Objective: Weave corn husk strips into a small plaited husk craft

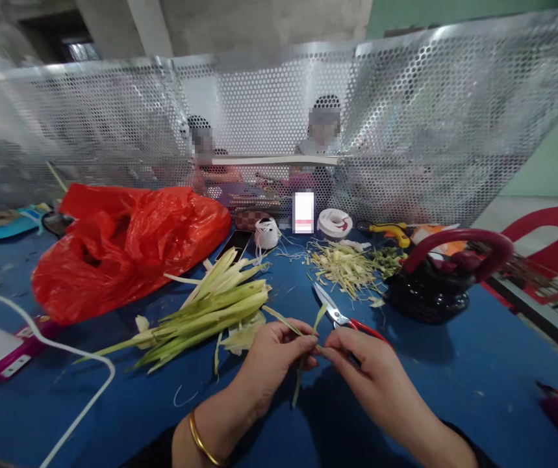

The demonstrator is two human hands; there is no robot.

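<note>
My left hand (pixel 279 354) pinches narrow green leaf strips (pixel 297 383) between thumb and fingers. Close against it, my right hand (pixel 359 357) is closed in a pinch where the strips meet; its fingertips partly hide what they grip. One strip stands up between the hands, and another hangs below. Behind the right hand lies a pair of scissors (pixel 338 316) with red handles, blades pointing away from me. Left of my hands is a bundle of pale green husk leaves (pixel 210 312).
A red plastic bag (pixel 132 247) lies left. Behind are a phone (pixel 234 246), white string ball (pixel 267 234), ribbon spool (pixel 334 223) and cut scraps (pixel 344 268). A black kettle-like pot (pixel 427 292) stands right. A white cable (pixel 108 370) crosses left. People sit beyond a perforated screen (pixel 264 104).
</note>
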